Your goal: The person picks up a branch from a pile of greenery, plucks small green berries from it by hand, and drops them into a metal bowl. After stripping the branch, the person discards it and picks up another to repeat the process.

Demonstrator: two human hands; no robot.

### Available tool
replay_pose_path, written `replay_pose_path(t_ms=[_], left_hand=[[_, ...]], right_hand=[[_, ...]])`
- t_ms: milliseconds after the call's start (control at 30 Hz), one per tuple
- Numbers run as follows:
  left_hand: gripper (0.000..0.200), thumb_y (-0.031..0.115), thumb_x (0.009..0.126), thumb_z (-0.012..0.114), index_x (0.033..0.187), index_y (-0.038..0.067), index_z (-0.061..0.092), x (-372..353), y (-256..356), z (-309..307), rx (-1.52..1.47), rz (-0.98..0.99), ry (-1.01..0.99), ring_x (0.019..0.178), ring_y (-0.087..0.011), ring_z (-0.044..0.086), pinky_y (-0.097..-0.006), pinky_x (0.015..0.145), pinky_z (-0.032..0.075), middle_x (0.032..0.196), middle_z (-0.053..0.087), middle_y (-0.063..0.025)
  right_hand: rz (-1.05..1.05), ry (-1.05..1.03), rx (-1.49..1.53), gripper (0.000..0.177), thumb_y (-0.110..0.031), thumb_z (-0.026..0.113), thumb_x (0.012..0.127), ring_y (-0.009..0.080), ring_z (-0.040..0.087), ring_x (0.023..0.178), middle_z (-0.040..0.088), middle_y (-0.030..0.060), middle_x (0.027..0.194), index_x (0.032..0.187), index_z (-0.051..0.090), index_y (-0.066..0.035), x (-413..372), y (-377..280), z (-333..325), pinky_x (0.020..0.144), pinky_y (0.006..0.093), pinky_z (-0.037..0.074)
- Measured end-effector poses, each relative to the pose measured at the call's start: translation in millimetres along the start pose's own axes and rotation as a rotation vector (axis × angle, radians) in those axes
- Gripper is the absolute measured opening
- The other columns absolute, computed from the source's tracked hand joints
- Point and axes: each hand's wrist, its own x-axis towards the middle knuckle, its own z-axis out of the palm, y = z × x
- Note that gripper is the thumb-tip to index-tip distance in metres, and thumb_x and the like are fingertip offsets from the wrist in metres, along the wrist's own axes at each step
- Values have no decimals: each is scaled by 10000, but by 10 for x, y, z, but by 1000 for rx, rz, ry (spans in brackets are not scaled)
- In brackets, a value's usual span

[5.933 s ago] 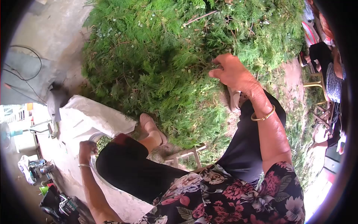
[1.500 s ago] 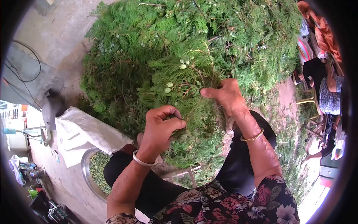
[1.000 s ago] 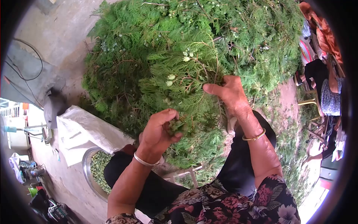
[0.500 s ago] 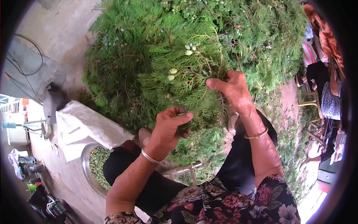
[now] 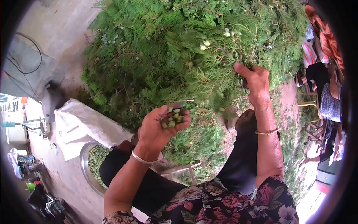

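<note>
Right grip (image 5: pixel 257 80): closed, thumb against fingers, on a held branch (image 5: pixel 220 71). Left grip (image 5: pixel 151 128): half closed into an upturned cup, gripping a small load of loose green cones (image 5: pixel 173 119).

Components, in descending size:

1. Branch pile (image 5: pixel 134 56). Extends beyond both of my grips and to the left of them. It lies close in front of my knees, presumably so that I can reach it without rising.

2. White sheet (image 5: pixel 85 123). Spread on the floor to the left of my left grip, between the branch pile and the basin. Its purpose cannot be told.

3. Metal basin (image 5: pixel 82 158). Located below and to the left of my left grip, beside my left knee, filled with small green cones (image 5: pixel 97 160). That position probably suits the left arm, which has a short path to the rim.

4. Held branch. Fans out leftward from my right grip, over the pile. I hold it near its woody stem, likely so the foliage and pale cones (image 5: pixel 204 45) face my left side.

5. Loose green cones. Seated in my left palm; the curled fingers likely act as a wall against spillage.
</note>
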Motion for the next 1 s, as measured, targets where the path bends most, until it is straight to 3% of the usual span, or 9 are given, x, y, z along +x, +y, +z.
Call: replay_pose_path(t_ms=[67,200,267,367,567,900,1000], left_hand=[[334,193,937,474,1130,-75,527,22,-17,18,-43,13,-113,824,-311,631,-396,759,565,1030,593,-220],[294,160,919,514,1106,-65,542,11,-6,58,-12,83,-78,797,-268,624,-392,745,553,1015,603,-196],[264,114,886,572,1093,-49,554,11,2,-21,209,126,13,765,-219,614,-366,687,539,958,625,-173],[253,90,835,648,1044,-28,565,31,-7,7,379,84,-36,728,-176,599,-322,620,505,888,643,-143],[280,113,793,713,973,-31,555,45,-176,152,475,119,-66,648,-150,585,-287,547,468,851,644,-120],[202,75,773,717,879,-56,606,106,-284,339,614,80,-44,487,-95,524,-233,402,373,655,593,-49],[170,54,778,681,870,-66,603,52,-220,351,621,-3,-155,464,-98,507,-237,388,358,664,597,-65]], right_hand=[[16,15,16,314,-252,801,700,81,363,474,448,-30,555,650,587,-28,17,23,16,462,264,273],[76,-31,27,329,-278,804,706,76,366,475,459,-28,569,674,596,-25,25,48,9,462,263,270],[95,-53,26,328,-280,803,711,75,367,478,462,-29,574,685,601,-23,28,77,27,464,263,270],[137,-112,45,315,-272,799,718,75,397,491,496,-19,592,715,616,-15,36,103,48,475,257,287],[155,-178,86,292,-252,784,735,75,433,510,540,-9,606,703,624,-10,-96,-6,171,484,253,311],[123,-220,48,303,-227,801,713,58,378,464,480,-32,549,642,572,-41,-151,4,268,429,255,259],[111,-217,-6,309,-224,804,705,62,381,465,478,-29,549,637,566,-38,-126,17,235,430,258,264]])
